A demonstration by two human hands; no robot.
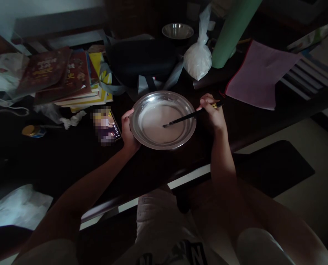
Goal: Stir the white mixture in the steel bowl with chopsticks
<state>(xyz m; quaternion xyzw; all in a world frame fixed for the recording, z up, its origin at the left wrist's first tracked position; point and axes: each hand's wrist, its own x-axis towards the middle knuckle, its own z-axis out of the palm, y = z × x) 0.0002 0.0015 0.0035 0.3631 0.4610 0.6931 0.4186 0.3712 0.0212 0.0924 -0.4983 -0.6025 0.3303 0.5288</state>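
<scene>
left hand (128, 133) grips a round, shiny metal bowl (138, 119) of milky liquid (155, 119); right hand (213, 113) grips slim black chopsticks (184, 118)

A round, shiny silver metal bowl with a wide flat rim (164, 146) sits at the near side of the dark wooden tabletop (153, 169), its opening facing up. A smooth, pale, milky pinkish-grey liquid (155, 123) covers its bottom. Slender black chopsticks with gold-coloured markings near the upper end (187, 116) slant across the bowl's right rim, their pale-smeared lower tips meeting the liquid near the middle, their upper ends outside the bowl.
</scene>
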